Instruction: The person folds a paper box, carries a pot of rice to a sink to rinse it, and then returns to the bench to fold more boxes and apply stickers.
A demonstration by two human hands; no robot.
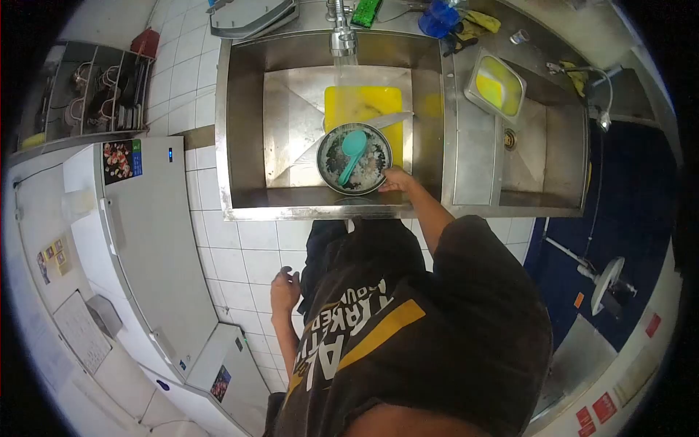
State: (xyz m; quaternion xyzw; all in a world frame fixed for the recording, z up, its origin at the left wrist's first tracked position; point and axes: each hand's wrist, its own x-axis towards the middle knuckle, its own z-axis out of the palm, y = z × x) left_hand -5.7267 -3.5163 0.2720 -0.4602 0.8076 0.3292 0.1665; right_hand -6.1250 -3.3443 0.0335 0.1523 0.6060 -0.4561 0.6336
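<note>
Gripping the near right edge of a dark pan (356, 191), the right hand (397, 180) holds it in the left sink (291, 156), turquoise spoon (354, 149) inside, knife (391, 120) and yellow board (362, 98) showing on its far side; the left hand (285, 290) hangs loose, fingers half-curled.

Along the left wall of the sink (291, 213) I have bare steel, from the far left corner to the near left one, with room to lower a hand. Right of the middle, my right grip (395, 180) and the round pan (333, 173) block the way in over the near edge. Beyond, a knife (392, 119) lies across the yellow board (357, 98), its tip jutting into the narrow strip before the right wall. The tap (344, 44) overhangs the far edge, so I cannot come straight down there.
</note>
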